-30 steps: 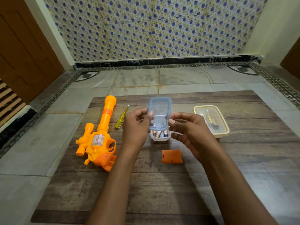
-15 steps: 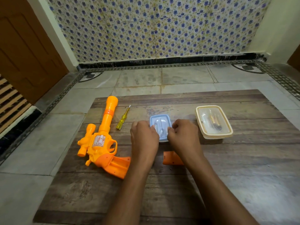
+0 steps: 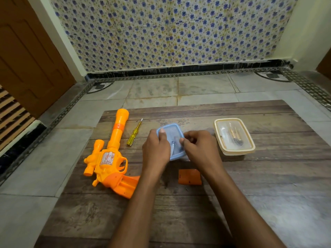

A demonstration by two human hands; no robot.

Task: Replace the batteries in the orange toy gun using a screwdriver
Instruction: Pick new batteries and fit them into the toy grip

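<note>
I see the toy gun [image 3: 109, 158] lying at the table's [image 3: 268, 194] left, grip open for batteries. Both hands, left [image 3: 155, 149] and right [image 3: 200, 147], pinch the blue box [image 3: 172, 135], seemingly seating its lid. The screwdriver [image 3: 134, 133] lies beside the barrel.

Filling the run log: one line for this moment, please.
hands: left hand, right hand gripping blue-lidded box | gun: untouched | screwdriver: untouched
</note>
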